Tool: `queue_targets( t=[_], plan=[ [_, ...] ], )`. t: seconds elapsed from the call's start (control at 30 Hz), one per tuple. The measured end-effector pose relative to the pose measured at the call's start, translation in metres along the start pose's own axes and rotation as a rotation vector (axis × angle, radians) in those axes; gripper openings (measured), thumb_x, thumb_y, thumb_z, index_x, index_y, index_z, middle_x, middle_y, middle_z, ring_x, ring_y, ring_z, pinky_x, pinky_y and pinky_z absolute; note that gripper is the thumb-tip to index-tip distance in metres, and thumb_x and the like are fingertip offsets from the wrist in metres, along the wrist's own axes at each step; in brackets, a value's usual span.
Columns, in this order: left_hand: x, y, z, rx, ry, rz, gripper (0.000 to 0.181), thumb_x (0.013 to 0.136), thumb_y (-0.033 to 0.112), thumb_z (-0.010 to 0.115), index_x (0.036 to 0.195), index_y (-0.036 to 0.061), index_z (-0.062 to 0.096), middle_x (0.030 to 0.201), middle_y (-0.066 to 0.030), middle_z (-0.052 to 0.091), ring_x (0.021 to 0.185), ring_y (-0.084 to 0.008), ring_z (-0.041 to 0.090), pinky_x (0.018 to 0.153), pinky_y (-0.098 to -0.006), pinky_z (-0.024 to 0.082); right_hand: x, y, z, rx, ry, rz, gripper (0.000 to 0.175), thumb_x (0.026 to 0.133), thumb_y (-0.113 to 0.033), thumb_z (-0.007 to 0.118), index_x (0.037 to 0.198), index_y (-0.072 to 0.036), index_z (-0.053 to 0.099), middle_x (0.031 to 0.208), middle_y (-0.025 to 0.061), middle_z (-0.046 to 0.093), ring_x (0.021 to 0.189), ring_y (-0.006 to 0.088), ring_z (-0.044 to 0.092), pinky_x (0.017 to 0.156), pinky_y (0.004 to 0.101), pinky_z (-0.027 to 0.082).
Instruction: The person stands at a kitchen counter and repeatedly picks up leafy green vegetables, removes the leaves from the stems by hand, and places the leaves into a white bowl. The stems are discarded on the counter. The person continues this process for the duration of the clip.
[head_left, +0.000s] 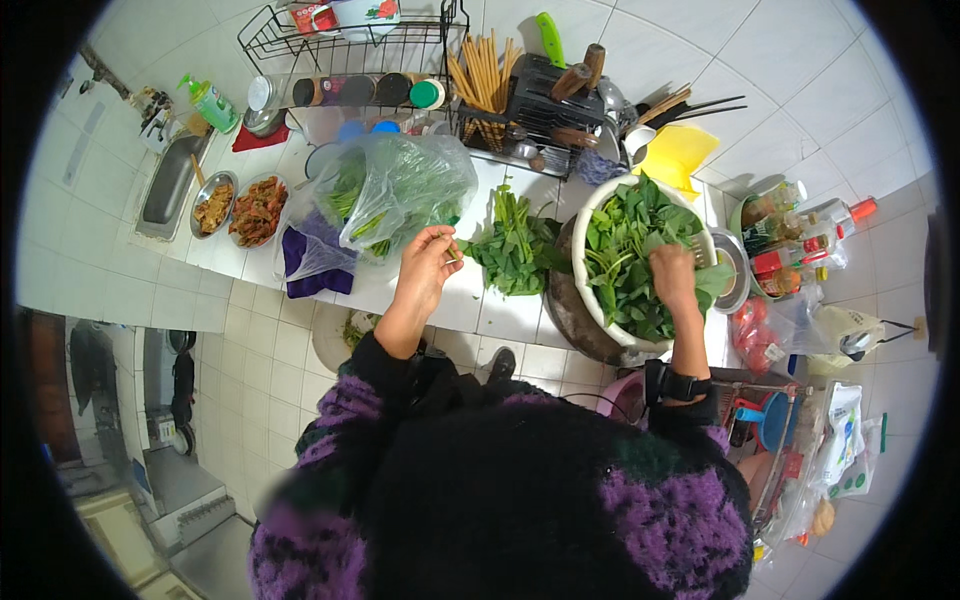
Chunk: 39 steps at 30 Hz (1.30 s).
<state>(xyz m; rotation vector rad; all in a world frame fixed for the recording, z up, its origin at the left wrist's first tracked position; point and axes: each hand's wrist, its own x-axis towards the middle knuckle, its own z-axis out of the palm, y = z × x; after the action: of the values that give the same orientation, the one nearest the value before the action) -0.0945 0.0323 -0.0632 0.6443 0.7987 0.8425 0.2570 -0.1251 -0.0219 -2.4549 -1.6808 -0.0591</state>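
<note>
My left hand (431, 262) pinches a short green stem (448, 247) between thumb and fingers, over the white tiled counter (495, 319). Right beside it lies a bunch of leafy greens (514, 247), its cut stems pointing away from me. A white plastic basket (583, 255) on the right is heaped with loose green leaves (630, 262). My right hand (673, 274) reaches into the basket at its right side, slightly blurred, with the fingertips hidden; whether it grips any leaves is unclear. Under the basket sits a dark round board or lid (574, 315).
A clear plastic bag of greens (405, 187) and a purple cloth (319, 255) lie left. Two dishes of food (257, 210) stand near the small sink (171, 184). Behind are a chopstick holder (484, 131) and knife block (551, 90). Bottles (784, 240) stand right, by a metal bowl (731, 255).
</note>
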Motion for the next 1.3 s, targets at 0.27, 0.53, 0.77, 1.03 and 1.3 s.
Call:
queue_targets(
  t=[0.27, 0.53, 0.77, 1.03, 1.3],
  plan=[
    [0.049, -0.006, -0.022, 0.131, -0.065, -0.255, 0.013, 0.091, 0.007, 0.052, 0.103, 0.0061, 0.054, 0.082, -0.0042, 0.055, 0.073, -0.0161, 0.056, 0.07, -0.0331, 0.05, -0.031, -0.064, -0.047, 0.056, 0.396, 0.048, 0.029, 0.082, -0.008, 0.062, 0.11, 0.0, 0.061, 0.11, 0.0163, 0.063, 0.102, 0.0319, 0.057, 0.09, 0.0385, 0.044],
    [0.066, 0.015, -0.03, 0.24, -0.301, -0.317, 0.013, 0.092, 0.016, 0.056, 0.098, 0.0054, 0.057, 0.068, -0.0002, 0.051, 0.06, -0.0109, 0.051, 0.059, -0.0266, 0.046, 0.039, -0.205, 0.099, 0.511, 0.229, 0.12, 0.013, 0.08, -0.004, 0.061, 0.092, 0.0, 0.064, 0.092, 0.0209, 0.062, 0.084, 0.0397, 0.06, 0.072, 0.0429, 0.05],
    [0.06, 0.027, -0.039, 0.355, -0.308, -0.283, 0.012, 0.094, 0.017, 0.054, 0.098, 0.0054, 0.057, 0.068, 0.0005, 0.051, 0.06, -0.0102, 0.051, 0.059, -0.0256, 0.045, 0.051, -0.199, 0.132, 0.37, 0.241, 0.287, 0.017, 0.079, -0.013, 0.063, 0.092, -0.003, 0.066, 0.093, 0.016, 0.06, 0.081, 0.0375, 0.058, 0.073, 0.0444, 0.048],
    [0.063, 0.038, 0.014, 0.423, -0.384, -0.112, 0.024, 0.094, 0.02, 0.056, 0.11, 0.0018, 0.058, 0.07, 0.0029, 0.05, 0.059, -0.0075, 0.048, 0.056, -0.0225, 0.041, 0.041, -0.194, 0.047, 1.524, -0.022, 0.434, 0.014, 0.089, -0.011, 0.06, 0.097, -0.001, 0.065, 0.077, -0.0044, 0.059, 0.063, 0.0039, 0.047, 0.057, 0.019, 0.037],
    [0.066, 0.05, 0.053, 0.536, -0.513, 0.026, 0.02, 0.09, 0.019, 0.064, 0.102, 0.0024, 0.064, 0.069, 0.0046, 0.051, 0.057, -0.0047, 0.043, 0.052, -0.0202, 0.038, 0.029, -0.2, 0.036, 1.699, -0.2, 0.27, 0.014, 0.087, -0.015, 0.066, 0.09, -0.002, 0.065, 0.071, -0.0032, 0.056, 0.063, 0.0059, 0.046, 0.058, 0.0205, 0.038]
  ],
)
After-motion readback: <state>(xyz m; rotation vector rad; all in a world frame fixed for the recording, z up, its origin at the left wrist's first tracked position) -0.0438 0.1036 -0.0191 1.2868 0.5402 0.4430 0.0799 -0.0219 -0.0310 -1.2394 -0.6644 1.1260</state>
